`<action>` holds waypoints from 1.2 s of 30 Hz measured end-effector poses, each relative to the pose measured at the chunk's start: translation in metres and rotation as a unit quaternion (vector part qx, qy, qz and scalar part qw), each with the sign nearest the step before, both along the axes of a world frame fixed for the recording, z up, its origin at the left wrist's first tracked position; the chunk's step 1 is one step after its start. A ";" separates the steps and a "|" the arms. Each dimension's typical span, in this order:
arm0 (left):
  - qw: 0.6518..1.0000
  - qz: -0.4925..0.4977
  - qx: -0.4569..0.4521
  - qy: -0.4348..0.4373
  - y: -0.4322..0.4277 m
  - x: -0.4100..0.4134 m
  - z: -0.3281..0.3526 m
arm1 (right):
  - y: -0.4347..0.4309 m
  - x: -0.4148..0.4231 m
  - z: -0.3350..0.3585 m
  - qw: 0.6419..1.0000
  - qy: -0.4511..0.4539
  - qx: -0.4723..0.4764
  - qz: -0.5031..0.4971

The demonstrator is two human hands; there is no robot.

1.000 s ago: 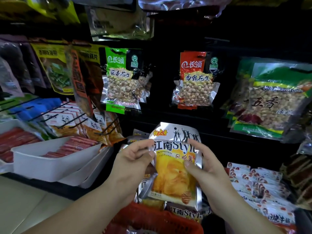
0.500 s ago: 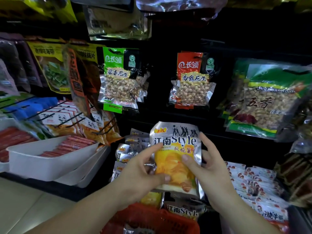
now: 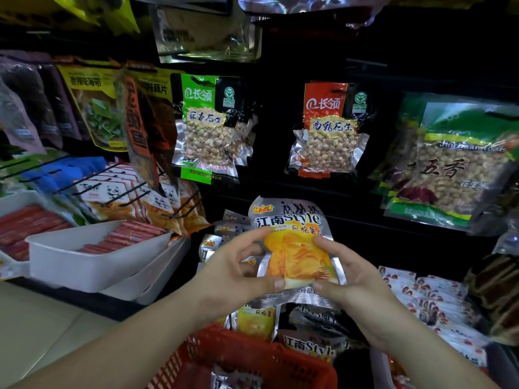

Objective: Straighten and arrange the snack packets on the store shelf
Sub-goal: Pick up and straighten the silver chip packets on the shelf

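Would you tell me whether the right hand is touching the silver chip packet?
Touching. The head view shows the right hand pinching the silver chip packet by its edge.

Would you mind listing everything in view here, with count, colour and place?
held chip packet: one, silver-yellow, centre
shelved chip packets: several, silver-yellow, around it
green peanut packets: two or more, green, centre-left
red peanut packet: one, red, upper centre
large peanut bags: few, green, right
panda packets: several, white-orange, left hooks
trays: at least two, white, left
sausage sticks: many, red, in trays
small packets: many, red-white, lower right
basket: one, red, bottom centre
left hand: pinches held chip packet's left edge
right hand: pinches its right edge
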State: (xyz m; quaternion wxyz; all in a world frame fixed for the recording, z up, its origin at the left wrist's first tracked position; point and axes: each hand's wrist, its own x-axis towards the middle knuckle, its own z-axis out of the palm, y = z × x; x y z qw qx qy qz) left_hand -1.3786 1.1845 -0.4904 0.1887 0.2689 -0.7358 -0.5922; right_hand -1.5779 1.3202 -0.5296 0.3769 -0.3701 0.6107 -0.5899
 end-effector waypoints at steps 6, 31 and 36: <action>0.997 0.058 -0.052 0.009 0.000 -0.005 -0.018 | -0.001 0.009 0.002 0.978 0.198 0.017 -0.070; 0.984 0.127 0.078 0.096 -0.007 -0.005 -0.012 | -0.003 0.028 0.014 0.999 -0.030 -0.015 -0.006; 0.994 -0.032 0.103 0.006 -0.005 0.001 -0.011 | -0.009 0.019 0.008 0.993 0.003 -0.002 -0.118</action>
